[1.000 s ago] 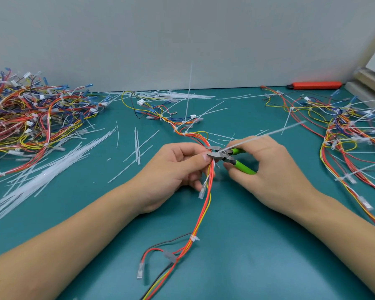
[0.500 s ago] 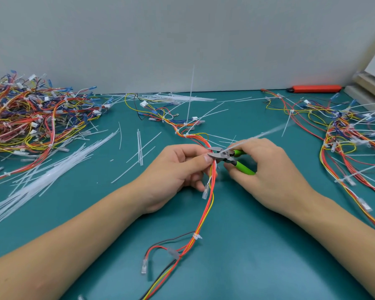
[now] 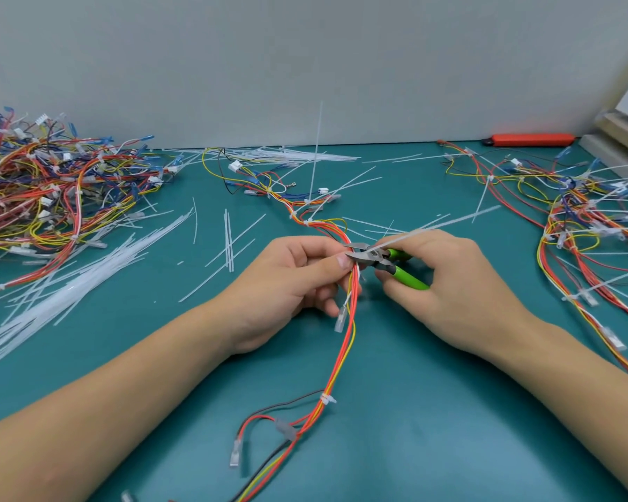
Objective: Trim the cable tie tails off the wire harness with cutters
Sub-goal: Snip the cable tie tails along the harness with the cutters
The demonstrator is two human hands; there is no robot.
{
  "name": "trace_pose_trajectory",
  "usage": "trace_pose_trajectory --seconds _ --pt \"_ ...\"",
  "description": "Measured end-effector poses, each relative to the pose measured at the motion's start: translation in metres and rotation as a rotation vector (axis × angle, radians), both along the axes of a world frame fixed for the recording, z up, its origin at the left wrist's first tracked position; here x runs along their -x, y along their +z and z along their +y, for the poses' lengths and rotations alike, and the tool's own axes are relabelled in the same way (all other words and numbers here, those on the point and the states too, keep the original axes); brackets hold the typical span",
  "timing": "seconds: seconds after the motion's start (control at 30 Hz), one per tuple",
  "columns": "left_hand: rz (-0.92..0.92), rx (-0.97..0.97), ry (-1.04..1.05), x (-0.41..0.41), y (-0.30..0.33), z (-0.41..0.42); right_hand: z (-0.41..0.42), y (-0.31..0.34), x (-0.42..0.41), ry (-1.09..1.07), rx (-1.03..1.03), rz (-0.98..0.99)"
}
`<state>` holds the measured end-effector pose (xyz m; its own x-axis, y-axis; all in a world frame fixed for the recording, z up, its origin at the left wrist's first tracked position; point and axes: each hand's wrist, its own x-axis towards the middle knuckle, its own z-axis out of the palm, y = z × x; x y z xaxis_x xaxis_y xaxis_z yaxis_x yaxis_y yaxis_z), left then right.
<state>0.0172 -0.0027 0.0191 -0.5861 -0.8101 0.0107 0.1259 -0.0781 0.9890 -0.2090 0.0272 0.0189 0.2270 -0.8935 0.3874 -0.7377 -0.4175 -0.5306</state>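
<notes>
An orange, red and yellow wire harness (image 3: 343, 360) runs from the table's front up the middle of the teal mat. My left hand (image 3: 290, 284) pinches the harness between thumb and fingers. My right hand (image 3: 450, 284) grips green-handled cutters (image 3: 396, 268). Their steel jaws sit at the harness right by my left thumb, at the base of a long white cable tie tail (image 3: 446, 222) that slants up to the right. A trimmed tie (image 3: 326, 398) binds the harness lower down. Another tail (image 3: 316, 154) stands upright farther back.
A heap of harnesses (image 3: 51, 190) lies at the left, with a bundle of white cable ties (image 3: 69, 291) in front of it. More harnesses with long tails (image 3: 580, 226) lie at the right. Cut tails (image 3: 229, 240) are scattered mid-mat. A red tool (image 3: 530, 140) lies by the wall.
The view has shifted slightly. Both hands hold almost the same pose; the cutter jaws stay at the tie by my left thumb and the tail still slants up right.
</notes>
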Motion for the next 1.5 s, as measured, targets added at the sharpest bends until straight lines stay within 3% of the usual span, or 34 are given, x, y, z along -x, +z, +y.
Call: trace_pose_trajectory --seconds 0.27,0.53,0.87,1.13,1.3,1.5 --pt "0.015 -0.019 -0.017 0.0 0.003 0.001 0.0 -0.006 -0.004 -0.092 0.042 0.034" --pt "0.011 -0.035 0.013 0.0 0.006 0.002 0.0 0.001 -0.002 -0.009 0.026 -0.007" --pt "0.007 -0.032 0.003 0.0 0.005 0.001 0.002 0.006 0.004 0.01 -0.147 -0.024" --pt "0.011 -0.04 0.017 0.001 0.005 0.002 -0.003 0.012 0.031 0.026 -0.286 0.299" --pt "0.014 -0.027 0.027 0.001 0.004 0.002 -0.004 0.019 0.036 0.067 -0.144 0.287" --pt "0.051 -0.044 0.025 -0.002 0.001 -0.002 0.003 0.019 0.026 -0.018 -0.185 0.09"
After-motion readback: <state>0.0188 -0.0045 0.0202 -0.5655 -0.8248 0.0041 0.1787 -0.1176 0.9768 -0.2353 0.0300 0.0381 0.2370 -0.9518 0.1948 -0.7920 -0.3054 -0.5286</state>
